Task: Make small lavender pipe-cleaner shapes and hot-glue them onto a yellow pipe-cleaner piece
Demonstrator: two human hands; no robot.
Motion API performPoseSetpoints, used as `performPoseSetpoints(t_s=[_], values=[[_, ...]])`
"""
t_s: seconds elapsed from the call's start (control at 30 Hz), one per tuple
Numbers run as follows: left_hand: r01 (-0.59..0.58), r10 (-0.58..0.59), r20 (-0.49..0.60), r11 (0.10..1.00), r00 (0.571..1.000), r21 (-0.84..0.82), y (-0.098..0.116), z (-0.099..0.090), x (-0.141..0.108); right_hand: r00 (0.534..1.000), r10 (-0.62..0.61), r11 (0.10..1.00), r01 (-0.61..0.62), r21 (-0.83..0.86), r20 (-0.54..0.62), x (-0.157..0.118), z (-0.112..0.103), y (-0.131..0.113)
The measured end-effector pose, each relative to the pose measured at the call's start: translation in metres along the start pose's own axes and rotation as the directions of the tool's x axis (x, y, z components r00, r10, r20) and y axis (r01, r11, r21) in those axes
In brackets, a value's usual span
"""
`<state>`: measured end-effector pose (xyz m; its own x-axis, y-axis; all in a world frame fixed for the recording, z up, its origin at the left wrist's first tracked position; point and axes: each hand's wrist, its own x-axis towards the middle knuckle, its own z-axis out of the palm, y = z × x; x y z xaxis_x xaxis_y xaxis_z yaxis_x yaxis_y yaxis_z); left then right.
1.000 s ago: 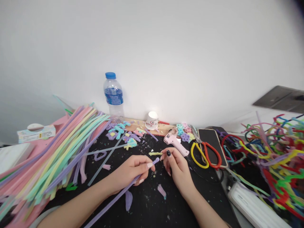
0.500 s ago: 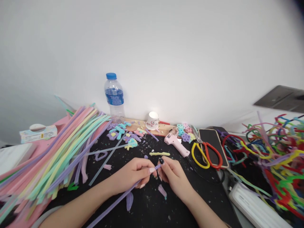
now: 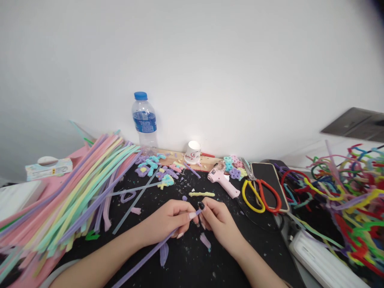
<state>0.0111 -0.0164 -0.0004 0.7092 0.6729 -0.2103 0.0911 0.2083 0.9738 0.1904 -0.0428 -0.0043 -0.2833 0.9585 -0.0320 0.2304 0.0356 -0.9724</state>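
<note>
Between thumb and fingers, my left hand (image 3: 171,220) pinches a purple pipe cleaner (image 3: 144,260), whose long end trails toward the lower left. My right hand (image 3: 217,220) is closed on the short tip of the same stem, its dark-nailed thumb close to the left fingertips. Below my left hand lies a small purple loop (image 3: 164,254). A pale purple scrap (image 3: 205,242) rests under the fingertips. Just beyond both hands is a yellow twisted piece (image 3: 202,194) on the black mat (image 3: 186,268).
Pastel pipe cleaners (image 3: 87,192) are piled at left, bright ones (image 3: 354,204) at right. Behind stand a bottle (image 3: 144,120) and a paper cup (image 3: 192,153). A pink glue gun (image 3: 223,183), scissors (image 3: 260,196), a phone (image 3: 268,182) and a white power strip (image 3: 324,260) lie to the right.
The right thumb has shifted slightly left along the tip of the purple stem. The stem's trailing end has moved a little to the right.
</note>
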Motion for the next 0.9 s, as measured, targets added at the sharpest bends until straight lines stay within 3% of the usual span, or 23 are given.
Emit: performPoseSetpoints(t_s=[0.5, 0.73, 0.9], values=[[0.017, -0.017, -0.011, 1.0, 1.0, 0.001, 0.0011, 0.0018, -0.0007, 0.998, -0.026, 0.985, 0.017, -0.171, -0.05, -0.0005, 0.0008, -0.0003], [-0.005, 0.004, -0.021, 1.0, 1.0, -0.01, -0.0017, -0.0002, 0.0001, 1.0, -0.014, 1.0, 0.015, 0.014, -0.008, 0.0, 0.0006, 0.0018], [-0.011, 0.011, -0.028, 1.0, 1.0, -0.003, -0.0029, -0.0001, 0.0004, 1.0, -0.001, 1.0, 0.001, -0.008, 0.012, 0.0005, 0.0004, -0.0004]])
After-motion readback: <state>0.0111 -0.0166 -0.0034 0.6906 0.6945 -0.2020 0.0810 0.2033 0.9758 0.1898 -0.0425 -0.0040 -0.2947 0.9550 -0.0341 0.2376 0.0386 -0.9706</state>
